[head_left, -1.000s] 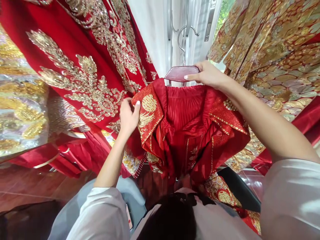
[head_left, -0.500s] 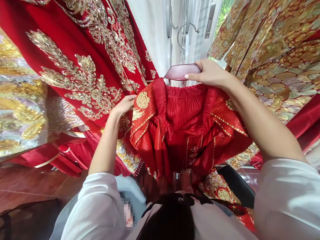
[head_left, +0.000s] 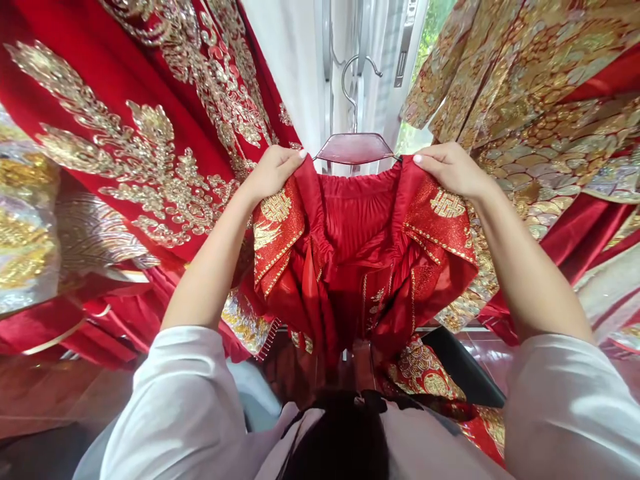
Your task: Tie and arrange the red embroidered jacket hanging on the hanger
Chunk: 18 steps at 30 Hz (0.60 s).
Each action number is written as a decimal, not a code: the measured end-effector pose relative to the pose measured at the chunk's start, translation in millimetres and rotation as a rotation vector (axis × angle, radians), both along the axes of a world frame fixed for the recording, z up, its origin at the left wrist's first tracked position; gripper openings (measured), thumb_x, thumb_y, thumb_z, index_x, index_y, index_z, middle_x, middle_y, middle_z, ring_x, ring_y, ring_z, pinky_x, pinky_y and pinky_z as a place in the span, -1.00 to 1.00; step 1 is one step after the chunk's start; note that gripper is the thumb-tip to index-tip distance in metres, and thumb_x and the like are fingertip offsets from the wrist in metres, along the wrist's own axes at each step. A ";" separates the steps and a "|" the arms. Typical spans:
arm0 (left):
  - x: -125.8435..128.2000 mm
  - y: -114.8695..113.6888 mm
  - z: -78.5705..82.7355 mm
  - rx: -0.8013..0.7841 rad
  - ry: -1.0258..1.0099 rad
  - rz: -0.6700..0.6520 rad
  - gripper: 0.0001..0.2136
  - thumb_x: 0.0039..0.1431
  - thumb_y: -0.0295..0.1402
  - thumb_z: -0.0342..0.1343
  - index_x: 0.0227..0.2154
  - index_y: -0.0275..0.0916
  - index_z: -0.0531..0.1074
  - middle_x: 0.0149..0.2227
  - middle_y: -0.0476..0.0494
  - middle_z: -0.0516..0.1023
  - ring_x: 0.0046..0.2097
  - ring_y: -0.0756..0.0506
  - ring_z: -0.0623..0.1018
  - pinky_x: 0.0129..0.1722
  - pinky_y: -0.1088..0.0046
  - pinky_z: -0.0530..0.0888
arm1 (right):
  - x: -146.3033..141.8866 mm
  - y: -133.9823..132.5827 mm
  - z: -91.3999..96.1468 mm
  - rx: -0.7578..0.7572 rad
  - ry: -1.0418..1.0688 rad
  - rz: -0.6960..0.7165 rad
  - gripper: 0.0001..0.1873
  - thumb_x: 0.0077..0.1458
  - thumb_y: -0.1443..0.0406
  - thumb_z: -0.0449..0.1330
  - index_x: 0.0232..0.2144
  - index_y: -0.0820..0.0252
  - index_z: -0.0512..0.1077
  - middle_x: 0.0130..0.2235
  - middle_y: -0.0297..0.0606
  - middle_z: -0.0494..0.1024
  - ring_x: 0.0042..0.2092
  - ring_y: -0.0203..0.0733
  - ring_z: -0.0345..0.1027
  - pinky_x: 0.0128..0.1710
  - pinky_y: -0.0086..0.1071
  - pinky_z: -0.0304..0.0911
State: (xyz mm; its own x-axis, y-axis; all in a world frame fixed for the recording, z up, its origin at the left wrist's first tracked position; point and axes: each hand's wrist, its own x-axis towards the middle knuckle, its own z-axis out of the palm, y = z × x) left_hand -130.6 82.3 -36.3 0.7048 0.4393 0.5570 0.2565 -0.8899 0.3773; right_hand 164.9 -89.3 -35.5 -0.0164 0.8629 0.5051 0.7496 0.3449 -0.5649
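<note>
A red garment (head_left: 360,247) with gold embroidered panels hangs from a dark red hanger (head_left: 354,147) with a metal hook, straight ahead of me. My left hand (head_left: 274,170) grips the garment's top left edge, fingers curled over the cloth. My right hand (head_left: 447,167) grips the top right edge beside the hanger's end. Both arms reach up in white sleeves. The cloth spreads between the two hands and its red pleated inside shows.
A large red robe with gold embroidery (head_left: 150,133) hangs close on the left. Gold and red brocade garments (head_left: 540,100) hang on the right. A window frame (head_left: 405,47) and white wall lie behind the hanger. Dark reddish floor (head_left: 45,400) shows below.
My left hand rose from the gold panel to the garment's top left edge. My right hand left the hanger and took the top right edge. The view shifted slightly.
</note>
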 end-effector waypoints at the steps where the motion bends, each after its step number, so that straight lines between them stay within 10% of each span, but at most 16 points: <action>1: -1.2 2.0 -2.0 -0.007 -0.053 -0.002 -0.40 0.11 0.32 -0.30 -0.67 -0.12 -0.08 -0.61 0.04 -0.07 -0.46 0.03 0.01 -0.48 0.45 0.14 | -1.1 4.4 2.3 0.012 -0.032 -0.004 -0.42 0.05 -0.12 0.15 -0.68 0.22 0.21 -0.58 -0.40 0.19 -0.44 -0.38 0.00 -0.31 -0.42 0.04; 9: -0.4 23.0 -11.3 -0.160 -0.236 -0.022 -0.36 -0.06 0.42 -0.21 -0.69 -0.12 0.01 -0.63 0.01 -0.05 -0.42 0.02 -0.03 -0.47 0.47 -0.03 | 7.2 27.5 18.9 -0.083 0.142 0.001 -0.64 0.13 0.12 0.20 -0.54 0.30 0.41 -0.58 -0.43 0.38 -0.48 -0.42 0.11 -0.38 -0.43 0.07; 18: 22.4 16.1 -1.5 0.020 -0.352 -0.019 -0.36 0.15 0.29 -0.27 -0.67 -0.21 -0.08 -0.59 0.04 -0.12 -0.47 0.09 -0.06 -0.51 0.50 -0.05 | 8.4 34.9 30.3 -0.089 0.306 0.130 -0.68 -0.14 0.10 0.36 -0.54 0.27 0.49 -0.51 -0.39 0.51 -0.43 -0.39 0.26 -0.35 -0.40 0.15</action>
